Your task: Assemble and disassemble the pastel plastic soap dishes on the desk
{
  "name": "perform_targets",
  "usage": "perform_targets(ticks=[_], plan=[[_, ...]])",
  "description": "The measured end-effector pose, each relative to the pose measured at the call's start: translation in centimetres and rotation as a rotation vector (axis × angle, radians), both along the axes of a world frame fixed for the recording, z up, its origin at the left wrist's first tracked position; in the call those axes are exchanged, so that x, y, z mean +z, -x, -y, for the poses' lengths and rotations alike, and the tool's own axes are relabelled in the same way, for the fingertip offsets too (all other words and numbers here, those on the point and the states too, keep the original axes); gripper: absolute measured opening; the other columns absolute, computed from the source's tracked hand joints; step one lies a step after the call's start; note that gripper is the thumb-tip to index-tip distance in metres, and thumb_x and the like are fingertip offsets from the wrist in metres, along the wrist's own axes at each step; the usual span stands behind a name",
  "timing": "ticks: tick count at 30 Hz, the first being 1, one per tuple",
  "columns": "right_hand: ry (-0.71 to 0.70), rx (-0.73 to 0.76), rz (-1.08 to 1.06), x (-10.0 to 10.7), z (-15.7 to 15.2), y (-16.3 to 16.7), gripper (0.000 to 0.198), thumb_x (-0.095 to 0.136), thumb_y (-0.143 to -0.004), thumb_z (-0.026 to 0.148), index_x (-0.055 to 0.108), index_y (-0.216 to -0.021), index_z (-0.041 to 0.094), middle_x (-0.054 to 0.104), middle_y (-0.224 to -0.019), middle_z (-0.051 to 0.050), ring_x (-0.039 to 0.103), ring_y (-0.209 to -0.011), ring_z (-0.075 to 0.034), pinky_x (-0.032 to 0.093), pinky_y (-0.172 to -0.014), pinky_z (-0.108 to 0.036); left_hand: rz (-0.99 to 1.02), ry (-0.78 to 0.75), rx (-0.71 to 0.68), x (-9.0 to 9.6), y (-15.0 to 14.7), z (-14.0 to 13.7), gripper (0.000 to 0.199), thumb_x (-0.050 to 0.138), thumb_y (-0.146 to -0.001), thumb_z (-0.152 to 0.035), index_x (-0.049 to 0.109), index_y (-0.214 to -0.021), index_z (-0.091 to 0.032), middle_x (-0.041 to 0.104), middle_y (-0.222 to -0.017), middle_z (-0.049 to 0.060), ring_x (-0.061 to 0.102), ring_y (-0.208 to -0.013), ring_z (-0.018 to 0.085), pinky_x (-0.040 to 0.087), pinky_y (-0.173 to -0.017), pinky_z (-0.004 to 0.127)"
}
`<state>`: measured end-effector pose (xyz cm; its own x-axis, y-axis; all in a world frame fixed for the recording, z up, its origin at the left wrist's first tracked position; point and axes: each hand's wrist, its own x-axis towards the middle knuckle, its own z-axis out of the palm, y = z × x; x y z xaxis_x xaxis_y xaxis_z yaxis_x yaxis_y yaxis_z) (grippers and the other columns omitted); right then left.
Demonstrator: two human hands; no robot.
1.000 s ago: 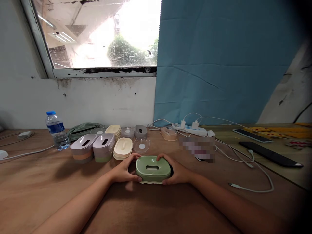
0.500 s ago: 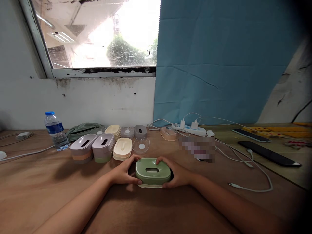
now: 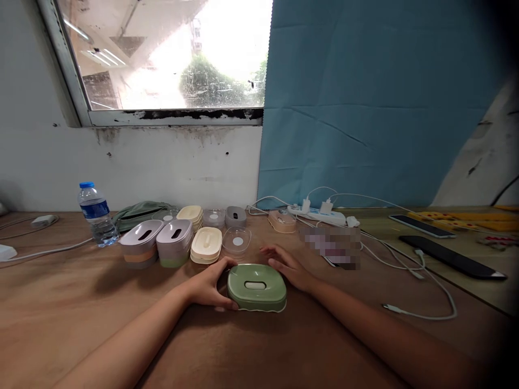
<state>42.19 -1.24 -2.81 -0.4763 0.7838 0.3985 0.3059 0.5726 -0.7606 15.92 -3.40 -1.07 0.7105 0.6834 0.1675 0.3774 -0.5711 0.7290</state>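
Box [image 3: 257, 289]: green, slotted on top, between your hands at the bench [image 3: 203, 356].
Left hand [image 3: 205, 285]: your grip holds the box's left end, thumb at the near side.
Right hand [image 3: 295, 271]: grip released, fingers spread near its far right corner.
Lilac tubs [image 3: 174, 247]: beyond your left hand.

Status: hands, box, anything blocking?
Left hand holding green box at left. Right hand open by far-right corner, contact unclear. Cream container beyond, not blocking.

One green box [image 3: 257, 292] near, two lilac boxes [image 3: 174, 247] left, one grey box [image 3: 235, 222] far, one bottle [image 3: 99, 213] left, one power strip [image 3: 334, 217] and two plugs [image 3: 306, 204] far right.
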Motion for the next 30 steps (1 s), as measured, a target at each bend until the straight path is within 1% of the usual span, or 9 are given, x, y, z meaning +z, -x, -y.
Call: perform_targets(ticks=[2,4,7,9,13,19,21,24,30], plan=[[-0.085,-0.119,0.013,-0.2,-1.7,0.8,0.032,0.047,-0.079,0.042,0.048,-0.104,0.021,0.050,-0.106,-0.007,0.047,-0.099,-0.020,0.036,-0.089,-0.038,0.003,0.011,-0.002,0.0,0.0,0.0,0.076,0.074,-0.050,-0.035,0.037,-0.114,-0.020,0.047,-0.111,0.005,0.045,-0.103,0.022,0.035,-0.091,0.033],[-0.140,-0.131,0.042,-0.1,-3.4,1.9,0.034,0.051,-0.077,0.040,0.051,-0.105,0.022,0.050,-0.106,-0.007,0.049,-0.093,-0.019,0.038,-0.085,-0.037,0.011,0.018,-0.003,-0.1,0.0,0.0,0.076,0.074,-0.050,-0.034,0.037,-0.114,-0.020,0.047,-0.112,0.005,0.044,-0.104,0.022,0.035,-0.091,0.034],[-0.102,-0.021,0.059,-0.1,-5.4,3.3,0.036,0.061,-0.068,0.041,0.058,-0.097,0.020,0.053,-0.106,-0.007,0.049,-0.093,-0.020,0.039,-0.083,-0.036,0.021,0.019,-0.005,-0.1,0.0,0.0,0.076,0.074,-0.050,-0.033,0.037,-0.114,-0.020,0.046,-0.112,0.005,0.044,-0.104,0.022,0.034,-0.092,0.034],[-0.056,0.030,0.046,-0.2,-6.1,3.7,0.032,0.067,-0.061,0.042,0.063,-0.082,0.018,0.058,-0.093,-0.006,0.052,-0.087,-0.020,0.040,-0.080,-0.036,0.017,0.023,-0.004,0.0,0.0,0.1,0.077,0.074,-0.050,-0.034,0.036,-0.115,-0.020,0.046,-0.112,0.005,0.044,-0.104,0.022,0.034,-0.092,0.034],[-0.008,-0.032,-0.084,0.2,-6.5,3.2,0.031,0.059,-0.068,0.047,0.059,-0.076,0.017,0.057,-0.073,-0.001,0.052,-0.070,-0.016,0.043,-0.072,-0.034,-0.001,0.032,0.006,0.0,0.1,0.1,0.078,0.075,-0.050,-0.034,0.035,-0.115,-0.020,0.047,-0.110,0.005,0.045,-0.102,0.022,0.036,-0.090,0.033],[0.044,-0.120,-0.392,4.8,-5.7,2.0,0.032,0.034,-0.080,0.053,0.043,-0.078,0.023,0.047,-0.073,0.003,0.047,-0.055,-0.010,0.047,-0.062,-0.031,-0.012,0.053,0.017,0.0,0.2,0.1,0.079,0.074,-0.050,-0.035,0.035,-0.117,-0.020,0.047,-0.111,0.005,0.045,-0.103,0.023,0.036,-0.090,0.034],[0.090,-0.097,-0.465,6.7,-4.9,2.3,0.030,0.034,-0.080,0.053,0.042,-0.078,0.024,0.045,-0.069,0.004,0.047,-0.053,-0.010,0.048,-0.059,-0.030,-0.017,0.055,0.023,0.0,0.2,0.1,0.080,0.075,-0.049,-0.036,0.035,-0.117,-0.021,0.047,-0.112,0.005,0.045,-0.103,0.023,0.036,-0.091,0.034],[0.269,0.003,-0.655,9.1,-3.3,3.0,0.022,0.049,-0.076,0.045,0.041,-0.082,0.026,0.045,-0.063,0.006,0.045,-0.048,-0.009,0.046,-0.049,-0.026,-0.012,0.059,0.016,0.0,0.2,0.1,0.079,0.074,-0.050,-0.035,0.035,-0.117,-0.021,0.047,-0.110,0.004,0.045,-0.102,0.022,0.036,-0.089,0.033],[0.341,0.166,-0.570,11.8,-0.3,3.2,0.022,0.052,-0.076,0.043,0.049,-0.087,0.023,0.044,-0.060,0.007,0.045,-0.045,-0.007,0.051,-0.054,-0.028,-0.014,0.046,0.010,0.1,0.2,0.2,0.078,0.074,-0.051,-0.035,0.035,-0.117,-0.021,0.047,-0.112,0.004,0.044,-0.104,0.022,0.035,-0.091,0.033]])
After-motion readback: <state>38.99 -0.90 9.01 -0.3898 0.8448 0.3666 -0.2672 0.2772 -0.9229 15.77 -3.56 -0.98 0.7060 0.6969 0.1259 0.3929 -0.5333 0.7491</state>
